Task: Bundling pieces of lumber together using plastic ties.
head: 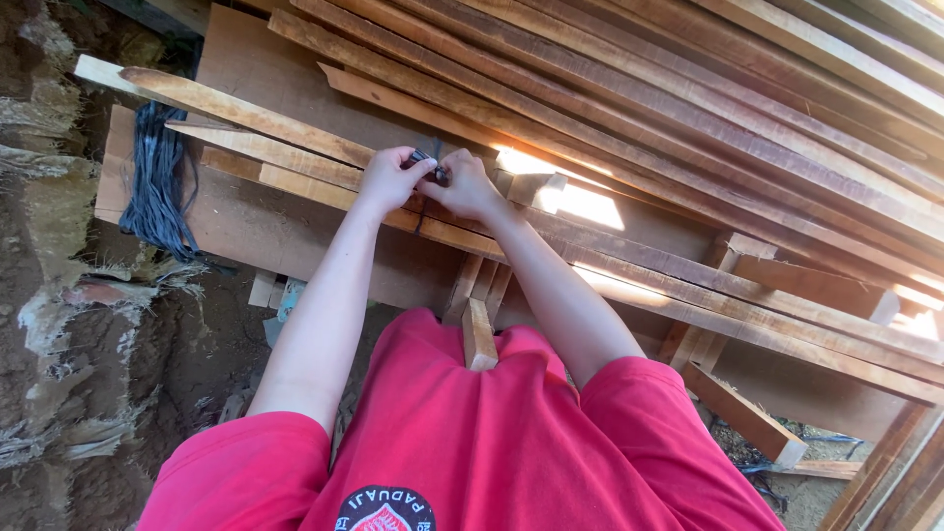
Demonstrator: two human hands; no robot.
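Atop long reddish wooden slats, left hand and right hand pinch a thin dark strap; likely light, limp, best held near its ends.

Wooden slats: rough-sawn, matt, reddish-brown, unfinished. Backing board: flat wood panel, dull and smooth. Strand bundle: dark grey, fibrous, slightly glossy. Shirt: red cloth, matt. Ground: rough earth, dry and crumbly.
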